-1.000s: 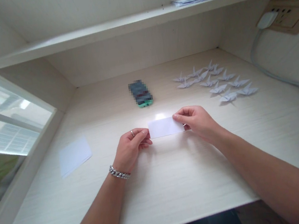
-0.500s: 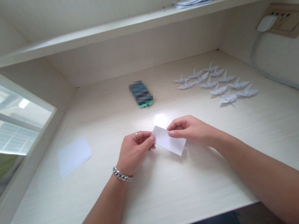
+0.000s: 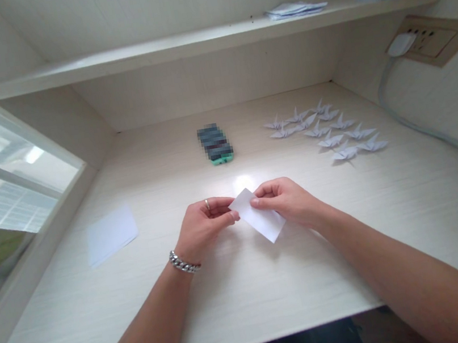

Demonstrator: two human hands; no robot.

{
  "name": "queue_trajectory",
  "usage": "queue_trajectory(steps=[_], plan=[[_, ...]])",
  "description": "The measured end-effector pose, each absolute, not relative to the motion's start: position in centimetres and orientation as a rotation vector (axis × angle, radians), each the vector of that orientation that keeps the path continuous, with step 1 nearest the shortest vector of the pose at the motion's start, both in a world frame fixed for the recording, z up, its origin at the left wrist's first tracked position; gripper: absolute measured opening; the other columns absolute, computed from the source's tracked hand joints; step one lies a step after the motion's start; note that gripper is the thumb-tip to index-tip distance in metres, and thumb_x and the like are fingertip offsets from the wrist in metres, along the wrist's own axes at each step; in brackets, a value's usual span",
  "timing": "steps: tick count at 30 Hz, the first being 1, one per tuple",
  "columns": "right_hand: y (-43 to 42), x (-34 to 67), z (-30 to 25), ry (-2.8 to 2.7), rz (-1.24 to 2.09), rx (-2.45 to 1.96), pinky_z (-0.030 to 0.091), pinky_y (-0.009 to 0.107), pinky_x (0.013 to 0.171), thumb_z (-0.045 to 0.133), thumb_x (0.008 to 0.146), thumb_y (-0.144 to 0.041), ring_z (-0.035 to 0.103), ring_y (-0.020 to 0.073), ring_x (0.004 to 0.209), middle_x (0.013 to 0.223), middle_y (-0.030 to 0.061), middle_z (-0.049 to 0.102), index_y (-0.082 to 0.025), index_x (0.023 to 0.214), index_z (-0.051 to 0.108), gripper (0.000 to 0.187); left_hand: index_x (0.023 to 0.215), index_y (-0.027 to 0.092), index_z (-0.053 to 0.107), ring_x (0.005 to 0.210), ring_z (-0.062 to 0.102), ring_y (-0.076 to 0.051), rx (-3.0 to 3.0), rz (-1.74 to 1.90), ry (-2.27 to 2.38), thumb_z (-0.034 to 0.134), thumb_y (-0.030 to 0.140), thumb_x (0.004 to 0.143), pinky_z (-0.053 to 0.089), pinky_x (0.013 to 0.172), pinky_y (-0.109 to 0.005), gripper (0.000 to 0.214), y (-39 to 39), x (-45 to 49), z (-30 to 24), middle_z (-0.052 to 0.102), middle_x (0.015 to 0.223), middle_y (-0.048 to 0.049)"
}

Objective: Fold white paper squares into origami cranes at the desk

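A small white piece of paper (image 3: 261, 218), tilted with a corner toward me, is held just above the desk. My right hand (image 3: 287, 200) pinches its upper right edge, thumb on top and fingers underneath. At the paper's left corner is my left hand (image 3: 208, 220), wearing a ring and a chain bracelet. Its fingertips reach behind that corner, while the thumb lies off the paper, just below its edge. Whether the left fingertips press on the paper is hidden.
Several folded paper cranes (image 3: 328, 128) stand at the back right. A blurred phone (image 3: 215, 144) lies mid-desk. White sheets (image 3: 111, 235) lie at left. More papers (image 3: 295, 9) rest on the shelf (image 3: 151, 54). A charger (image 3: 402, 45) with a cable (image 3: 401, 117) is plugged in at right.
The paper has turned slightly in my right hand. My left thumb has come off the paper's left corner. The view has shifted a little.
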State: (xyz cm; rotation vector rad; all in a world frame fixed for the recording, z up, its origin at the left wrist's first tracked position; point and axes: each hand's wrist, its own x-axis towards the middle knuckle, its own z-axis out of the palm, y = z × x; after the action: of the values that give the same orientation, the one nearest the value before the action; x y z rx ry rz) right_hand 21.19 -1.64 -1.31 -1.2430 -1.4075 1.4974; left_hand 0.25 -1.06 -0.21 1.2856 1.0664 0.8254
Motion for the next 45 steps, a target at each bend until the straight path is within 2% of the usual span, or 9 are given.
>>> queue_trajectory(steps=[4,9,12,15,19,27,31,38,45], plan=[[-1.8,20.6,-1.1,-1.312,1.506,-1.249,0.035,0.024,0.053,0.07,0.071,-0.034,0.053,0.0122,0.057,0.068,0.0023,0.065,-0.014,0.074,0.07,0.02,0.091,0.015,0.075,0.073,0.067,-0.017,1.192,0.847,1.027,0.081,0.019,0.062,0.054,0.072,-0.029,0.03,-1.2,0.4,0.4,0.076,0.085,-0.0074],[-1.4,20.3,0.0,-1.245,1.552,-1.268,0.033,0.025,0.051,0.073,0.067,-0.034,0.05,0.0113,0.053,0.062,0.0012,0.062,-0.013,0.072,0.068,0.022,0.08,0.01,0.074,0.063,0.065,-0.014,1.186,0.831,1.099,0.079,0.028,0.067,0.054,0.066,-0.028,0.023,-0.6,0.7,1.0,0.071,0.071,-0.0063],[-1.0,20.2,0.4,-1.298,1.551,-1.267,0.033,0.024,0.05,0.073,0.066,-0.031,0.049,0.0101,0.052,0.062,0.0005,0.062,-0.012,0.074,0.069,0.02,0.081,0.01,0.073,0.063,0.064,-0.013,1.211,0.803,1.07,0.078,0.028,0.068,0.053,0.063,-0.025,0.023,-0.1,0.6,0.9,0.07,0.07,-0.0062],[-0.7,19.9,0.1,-1.287,1.574,-1.236,0.034,0.024,0.051,0.073,0.067,-0.028,0.052,0.0106,0.053,0.063,0.0007,0.064,-0.013,0.077,0.07,0.018,0.084,0.01,0.073,0.061,0.063,-0.012,1.199,0.808,1.04,0.077,0.027,0.069,0.052,0.059,-0.024,0.023,0.0,0.2,0.5,0.07,0.069,-0.0064],[-0.8,19.4,-0.9,-1.222,1.618,-1.237,0.037,0.024,0.051,0.074,0.067,-0.028,0.055,0.0122,0.054,0.064,0.0017,0.067,-0.014,0.071,0.069,0.015,0.082,0.011,0.073,0.06,0.063,-0.014,1.222,0.809,1.087,0.077,0.024,0.067,0.051,0.057,-0.025,0.02,-0.5,-0.1,0.2,0.07,0.066,-0.0062],[-1.5,19.8,-1.5,-1.12,1.698,-1.101,0.044,0.028,0.056,0.079,0.063,-0.025,0.062,0.0158,0.063,0.078,0.0065,0.074,-0.019,0.083,0.078,0.021,0.078,0.015,0.075,0.055,0.059,-0.013,1.195,0.851,1.068,0.073,0.019,0.068,0.047,0.055,-0.025,0.01,-1.0,-0.1,0.2,0.067,0.058,-0.0029],[-1.9,19.7,-1.5,-1.129,1.663,-1.058,0.047,0.029,0.062,0.078,0.064,-0.021,0.065,0.0175,0.07,0.083,0.007,0.076,-0.022,0.083,0.079,0.019,0.075,0.017,0.074,0.056,0.057,-0.012,1.218,0.91,1.054,0.071,0.016,0.069,0.046,0.056,-0.024,0.007,-1.0,-0.1,0.1,0.065,0.058,-0.0009],[-2.4,19.7,-1.2,-1.297,1.531,-1.123,0.046,0.027,0.057,0.074,0.071,-0.025,0.065,0.0176,0.068,0.083,0.0061,0.076,-0.022,0.087,0.079,0.017,0.072,0.017,0.072,0.057,0.056,-0.01,1.341,0.905,1.087,0.07,0.011,0.067,0.044,0.055,-0.021,0.009,-1.3,0.5,0.4,0.065,0.061,0.0012],[-2.3,19.8,-1.0,-1.279,1.504,-1.122,0.047,0.026,0.058,0.075,0.068,-0.022,0.065,0.0165,0.067,0.079,0.0045,0.075,-0.021,0.084,0.079,0.016,0.075,0.017,0.075,0.058,0.058,-0.011,1.326,0.906,1.047,0.072,0.016,0.07,0.047,0.057,-0.023,0.005,-1.0,0.2,-0.2,0.066,0.062,-0.0003]])
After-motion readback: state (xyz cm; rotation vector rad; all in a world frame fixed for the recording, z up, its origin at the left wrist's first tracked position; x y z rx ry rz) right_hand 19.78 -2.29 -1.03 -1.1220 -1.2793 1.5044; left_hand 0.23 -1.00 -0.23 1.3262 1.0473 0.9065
